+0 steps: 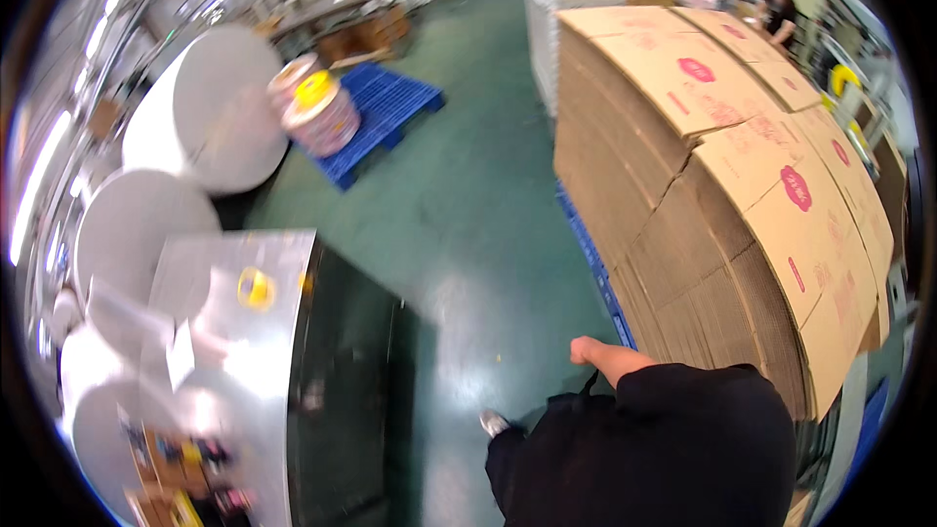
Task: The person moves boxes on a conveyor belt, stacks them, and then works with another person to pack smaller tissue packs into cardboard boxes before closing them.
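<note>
Flattened-carton stack (717,205): at two o'clock from the right hand (585,350), laid flat apparently to save room; blue pallet (598,271) beneath, presumably for shifting as one load. Right hand: near pallet; blurred, grip I cannot tell. Left hand: out of sight.
</note>
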Tool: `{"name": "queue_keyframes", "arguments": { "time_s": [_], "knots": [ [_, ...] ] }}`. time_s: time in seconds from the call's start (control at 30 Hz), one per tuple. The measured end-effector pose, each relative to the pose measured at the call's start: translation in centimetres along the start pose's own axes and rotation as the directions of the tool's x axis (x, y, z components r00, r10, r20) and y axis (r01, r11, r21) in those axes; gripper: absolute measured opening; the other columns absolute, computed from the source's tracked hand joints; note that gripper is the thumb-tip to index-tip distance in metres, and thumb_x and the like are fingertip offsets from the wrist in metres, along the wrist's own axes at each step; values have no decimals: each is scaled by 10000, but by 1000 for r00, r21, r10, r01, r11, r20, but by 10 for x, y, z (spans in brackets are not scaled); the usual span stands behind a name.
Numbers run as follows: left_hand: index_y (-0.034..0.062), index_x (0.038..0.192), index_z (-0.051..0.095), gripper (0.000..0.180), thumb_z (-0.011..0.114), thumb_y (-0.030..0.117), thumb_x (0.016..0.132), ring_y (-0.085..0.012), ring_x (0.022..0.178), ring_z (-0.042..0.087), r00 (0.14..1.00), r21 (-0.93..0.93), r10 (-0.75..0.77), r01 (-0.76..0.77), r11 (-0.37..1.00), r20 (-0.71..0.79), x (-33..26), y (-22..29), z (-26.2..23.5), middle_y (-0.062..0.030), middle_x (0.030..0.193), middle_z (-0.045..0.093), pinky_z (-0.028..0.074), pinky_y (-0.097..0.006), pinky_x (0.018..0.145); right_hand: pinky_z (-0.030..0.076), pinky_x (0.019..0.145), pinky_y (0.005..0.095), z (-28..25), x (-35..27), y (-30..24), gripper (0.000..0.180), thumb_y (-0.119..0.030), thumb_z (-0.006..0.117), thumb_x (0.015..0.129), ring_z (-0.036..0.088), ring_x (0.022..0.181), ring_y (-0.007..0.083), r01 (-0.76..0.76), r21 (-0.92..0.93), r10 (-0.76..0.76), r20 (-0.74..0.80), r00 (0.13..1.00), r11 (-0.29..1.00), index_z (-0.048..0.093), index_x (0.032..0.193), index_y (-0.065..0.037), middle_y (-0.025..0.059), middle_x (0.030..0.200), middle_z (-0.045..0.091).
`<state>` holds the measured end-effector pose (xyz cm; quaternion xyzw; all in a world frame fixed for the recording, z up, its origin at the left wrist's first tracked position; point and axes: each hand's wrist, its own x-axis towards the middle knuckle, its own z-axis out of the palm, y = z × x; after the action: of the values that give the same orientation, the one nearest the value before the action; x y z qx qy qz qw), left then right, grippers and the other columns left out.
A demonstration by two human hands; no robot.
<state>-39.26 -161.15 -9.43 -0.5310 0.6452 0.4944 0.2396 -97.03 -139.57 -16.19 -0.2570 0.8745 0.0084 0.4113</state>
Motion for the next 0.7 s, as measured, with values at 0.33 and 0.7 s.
{"name": "queue_keyframes", "arguments": {
  "time_s": [0.33,0.7],
  "knots": [
    [-36,1139,586,263,559,139,944,-134,760,607,517,155,853,-851,502,76,325,661,-255,-78,909,649,507,-271,717,545,718,355,-191,124,-63,212,-256,581,850,694,754,192,34,735,273,-294,916,677,683,958,-105,52,812,712],
    [-30,1075,628,395,567,336,941,-255,835,610,860,495,434,-509,705,266,502,898,-271,-197,932,667,491,-379,778,513,837,430,-485,374,63,241,-214,552,815,650,934,342,-146,703,409,-221,885,696,700,933,-64,159,984,693]
  ]
}}
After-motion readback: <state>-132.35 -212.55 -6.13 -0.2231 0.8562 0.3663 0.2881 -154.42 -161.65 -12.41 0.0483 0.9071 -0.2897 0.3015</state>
